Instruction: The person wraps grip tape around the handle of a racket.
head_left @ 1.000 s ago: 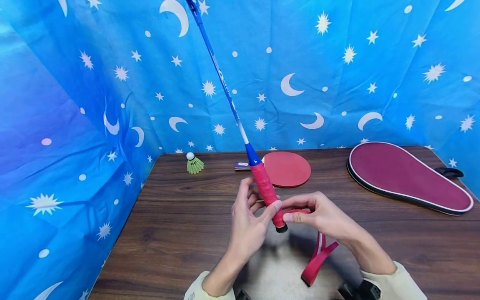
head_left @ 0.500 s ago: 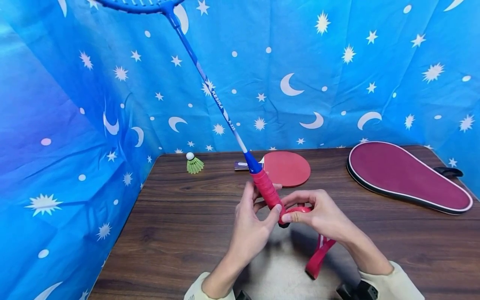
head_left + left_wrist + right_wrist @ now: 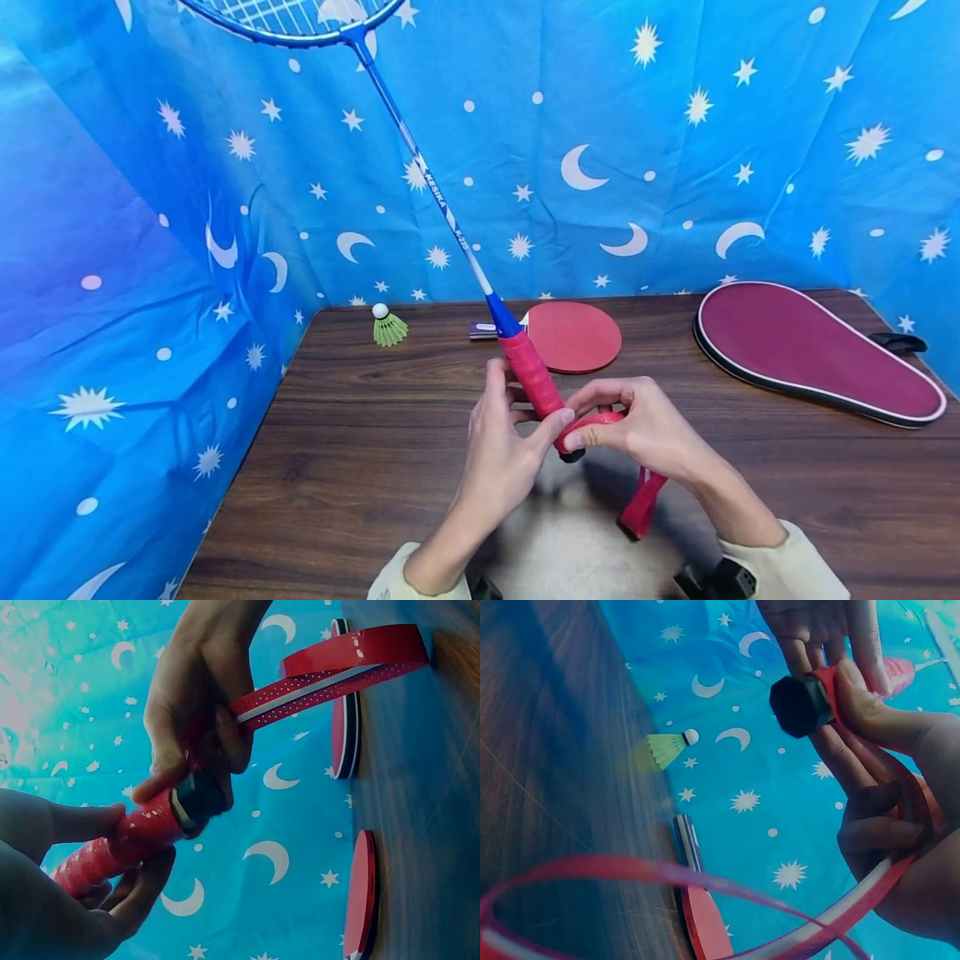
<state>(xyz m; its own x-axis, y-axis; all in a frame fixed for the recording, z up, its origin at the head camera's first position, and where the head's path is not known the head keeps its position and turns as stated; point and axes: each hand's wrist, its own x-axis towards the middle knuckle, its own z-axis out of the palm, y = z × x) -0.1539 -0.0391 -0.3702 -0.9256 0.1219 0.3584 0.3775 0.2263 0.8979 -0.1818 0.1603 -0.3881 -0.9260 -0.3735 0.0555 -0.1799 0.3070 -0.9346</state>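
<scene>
A blue badminton racket (image 3: 447,214) is held up at a slant, its head partly out of the head view at top left. Red overgrip tape covers its handle (image 3: 528,367), down close to the black butt cap (image 3: 201,799). My left hand (image 3: 501,454) holds the lower handle between thumb and fingers. My right hand (image 3: 652,429) pinches the tape against the handle just above the cap. From that hand the loose tape (image 3: 352,651) runs off in a loop, with a pale strip along its dotted underside. In the right wrist view the tape passes through the curled right fingers (image 3: 877,832).
A yellow-green shuttlecock (image 3: 388,329) lies at the table's back left. Behind the handle is a red table tennis paddle (image 3: 575,337), and a maroon paddle case (image 3: 802,354) lies at the right. A blue star-patterned cloth (image 3: 510,125) hangs behind the wooden table (image 3: 360,450).
The racket has tipped and turned, bringing part of its head into view. The hanging tape end has moved slightly up and right. Both hands keep their hold near the butt.
</scene>
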